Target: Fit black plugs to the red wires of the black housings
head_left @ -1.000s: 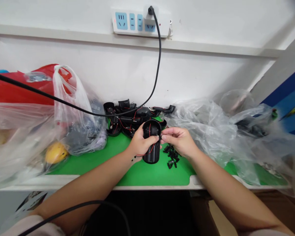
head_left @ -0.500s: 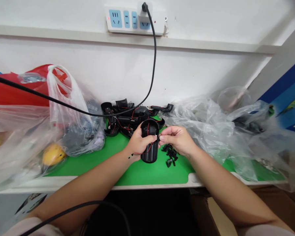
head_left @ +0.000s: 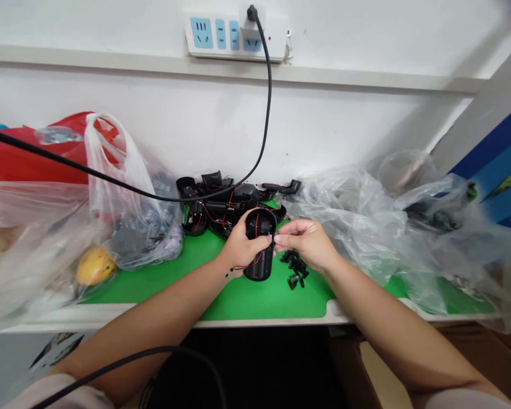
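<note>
My left hand (head_left: 243,244) is closed around a black plastic housing (head_left: 259,267), its thumb lying across the open inner face. A thin red wire runs inside the housing, and another hangs out to the left past my wrist. At the housing's right edge, my right hand (head_left: 304,243) pinches with thumb and forefinger; whatever lies between those fingertips is too small to make out. Just below that hand, several small black plastic pieces (head_left: 296,267) lie loose on the green mat (head_left: 221,301).
Behind my hands is a heap of black housings with red wires (head_left: 215,201). Clear plastic bags (head_left: 366,227) crowd the right side; a white bag (head_left: 119,170) and a yellow object (head_left: 94,267) sit left. A black cable (head_left: 268,113) loops down from the power strip (head_left: 221,37).
The fingertips of my right hand have come slightly closer against the housing's right edge, and the dark bit seen at them before is now hidden. The housing has tilted very slightly.
</note>
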Action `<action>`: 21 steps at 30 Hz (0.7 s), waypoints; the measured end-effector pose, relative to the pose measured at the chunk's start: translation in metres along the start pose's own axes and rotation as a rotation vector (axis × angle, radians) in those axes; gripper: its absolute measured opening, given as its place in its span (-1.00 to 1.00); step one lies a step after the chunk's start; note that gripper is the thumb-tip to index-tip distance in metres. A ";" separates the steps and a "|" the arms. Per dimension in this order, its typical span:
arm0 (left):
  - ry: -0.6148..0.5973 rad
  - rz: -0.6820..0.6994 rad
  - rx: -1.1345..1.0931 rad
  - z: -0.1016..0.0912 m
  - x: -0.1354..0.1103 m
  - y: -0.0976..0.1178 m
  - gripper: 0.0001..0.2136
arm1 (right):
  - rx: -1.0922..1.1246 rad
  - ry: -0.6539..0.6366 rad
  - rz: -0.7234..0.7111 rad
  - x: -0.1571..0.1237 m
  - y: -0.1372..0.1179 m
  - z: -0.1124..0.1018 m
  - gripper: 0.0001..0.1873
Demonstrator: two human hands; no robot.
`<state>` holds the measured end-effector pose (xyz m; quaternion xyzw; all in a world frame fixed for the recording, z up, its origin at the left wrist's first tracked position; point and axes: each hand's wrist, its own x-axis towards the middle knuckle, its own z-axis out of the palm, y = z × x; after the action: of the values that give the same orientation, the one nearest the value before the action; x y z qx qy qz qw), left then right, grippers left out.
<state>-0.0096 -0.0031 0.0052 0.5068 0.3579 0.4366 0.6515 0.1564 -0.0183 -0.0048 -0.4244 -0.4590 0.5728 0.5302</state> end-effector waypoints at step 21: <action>0.248 0.246 0.154 -0.006 0.009 -0.003 -0.60 | -0.611 0.012 -0.513 -0.020 0.009 0.040 -0.76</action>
<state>-0.0111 0.0074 0.0008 0.5374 0.4034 0.5433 0.5033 0.1167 -0.0411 -0.0045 -0.4375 -0.6962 0.2562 0.5082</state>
